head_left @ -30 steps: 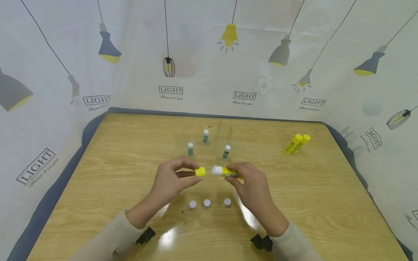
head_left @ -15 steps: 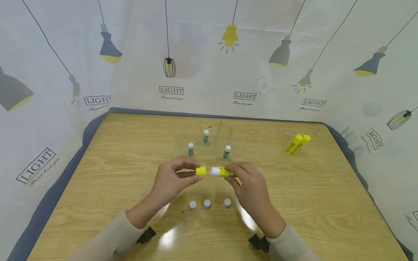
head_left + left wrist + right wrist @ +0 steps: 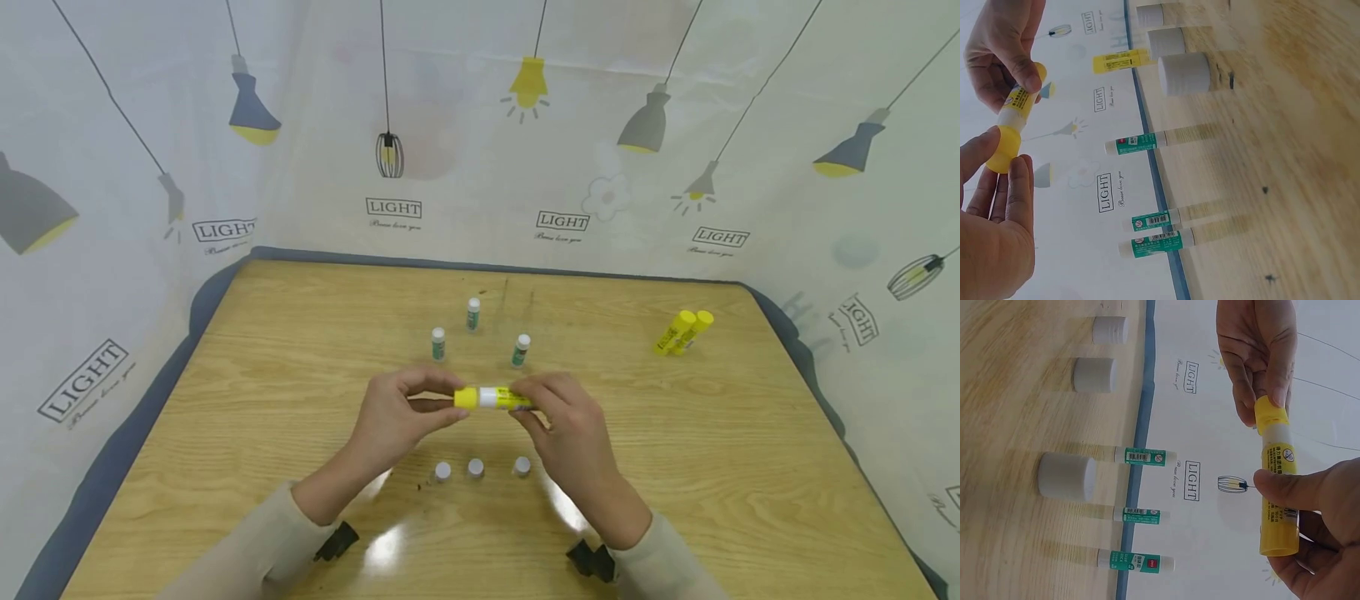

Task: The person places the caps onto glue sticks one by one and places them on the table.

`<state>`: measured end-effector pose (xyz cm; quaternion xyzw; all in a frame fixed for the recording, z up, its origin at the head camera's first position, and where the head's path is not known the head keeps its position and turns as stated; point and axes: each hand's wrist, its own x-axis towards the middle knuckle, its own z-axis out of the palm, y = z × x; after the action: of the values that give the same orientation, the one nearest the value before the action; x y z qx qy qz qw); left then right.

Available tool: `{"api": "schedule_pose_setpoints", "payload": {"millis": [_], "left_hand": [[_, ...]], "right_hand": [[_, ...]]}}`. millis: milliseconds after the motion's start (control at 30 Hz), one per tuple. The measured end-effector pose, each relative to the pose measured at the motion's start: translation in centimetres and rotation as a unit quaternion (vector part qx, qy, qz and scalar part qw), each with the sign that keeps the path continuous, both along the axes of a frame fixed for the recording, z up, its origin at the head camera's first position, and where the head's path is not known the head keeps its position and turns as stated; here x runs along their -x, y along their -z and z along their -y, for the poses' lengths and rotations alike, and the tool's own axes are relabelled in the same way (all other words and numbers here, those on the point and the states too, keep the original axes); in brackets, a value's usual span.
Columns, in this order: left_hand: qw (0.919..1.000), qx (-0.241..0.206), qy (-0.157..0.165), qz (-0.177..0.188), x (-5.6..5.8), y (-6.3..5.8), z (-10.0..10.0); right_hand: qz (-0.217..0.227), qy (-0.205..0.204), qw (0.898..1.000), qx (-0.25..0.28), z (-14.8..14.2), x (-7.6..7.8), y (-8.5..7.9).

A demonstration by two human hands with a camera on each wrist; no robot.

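A yellow glue stick (image 3: 1280, 500) is held level above the table, pinched by my right hand (image 3: 573, 429) around its printed body. My left hand (image 3: 393, 412) pinches the yellow cap (image 3: 466, 397) between thumb and fingers. The cap's mouth sits over the end of the glue stick's white collar (image 3: 488, 397), and much of that collar still shows between cap and label. In the left wrist view, thumb and fingertips lie on opposite sides of the cap (image 3: 1004, 150).
Three green-labelled glue sticks with white caps (image 3: 438, 343) stand beyond my hands. Three white caps (image 3: 476, 467) sit on the wooden table (image 3: 300, 350) nearer me. Two yellow glue sticks (image 3: 675, 332) stand at the far right. A printed curtain (image 3: 480, 167) hangs behind the table.
The gap between cap and glue stick has closed. My right hand has moved slightly left, bringing the white collar to the cap, while my left hand stays nearly in place.
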<state>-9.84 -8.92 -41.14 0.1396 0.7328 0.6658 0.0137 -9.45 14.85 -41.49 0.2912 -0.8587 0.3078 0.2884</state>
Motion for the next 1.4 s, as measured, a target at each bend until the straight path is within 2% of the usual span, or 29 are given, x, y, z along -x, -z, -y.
{"api": "schedule_pose_setpoints", "payload": {"millis": [533, 867, 1133, 1400], "left_hand": [[0.9999, -0.008, 0.008, -0.012, -0.03, 0.09, -0.28], [0.9998, 0.001, 0.008, -0.018, -0.13, 0.01, -0.46], [1.0, 0.008, 0.004, -0.002, -0.13, -0.16, -0.74], [0.9998, 0.018, 0.003, -0.01, -0.26, -0.19, -0.88]], "right_hand": [[-0.004, -0.009, 1.0, -0.013, 0.07, -0.24, -0.21], [-0.001, -0.009, 1.0, -0.026, 0.12, -0.42, -0.35], [-0.001, -0.008, 0.999, -0.032, 0.11, -0.48, -0.41], [0.002, -0.01, 0.999, -0.036, 0.16, -0.64, -0.44]]}}
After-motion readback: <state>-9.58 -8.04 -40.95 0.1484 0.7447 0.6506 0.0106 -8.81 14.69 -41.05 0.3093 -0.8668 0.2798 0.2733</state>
